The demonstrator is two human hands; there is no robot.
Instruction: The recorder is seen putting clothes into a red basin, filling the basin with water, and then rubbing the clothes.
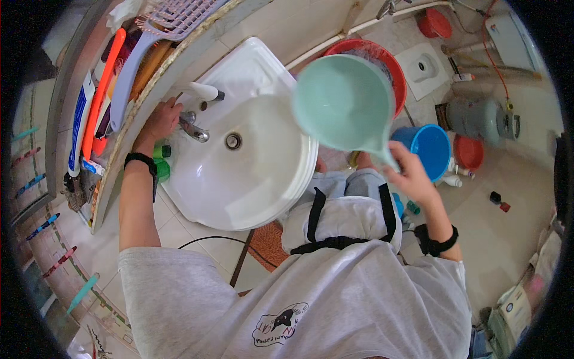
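My right hand (410,172) grips the short handle of a pale green plastic water dipper (343,103). The dipper hangs in the air past the right rim of a white ceramic washbasin (269,188), and whether water lies in it cannot be made out. At the back of the basin, my left hand (163,119) is by the chrome faucet (195,128), fingers curled and partly hidden; its hold on the faucet's handle is unclear. The basin bowl shows its open drain (233,141). A white tube with a black cap (206,92) stands beside the faucet.
A shelf at left holds a purple hairbrush (172,20), an orange comb (105,89) and a toothpaste tube (80,123). Green bottles (161,168) stand under my left forearm. On the floor are a red basin (399,80), a blue bucket (432,150) and a squat toilet (421,67).
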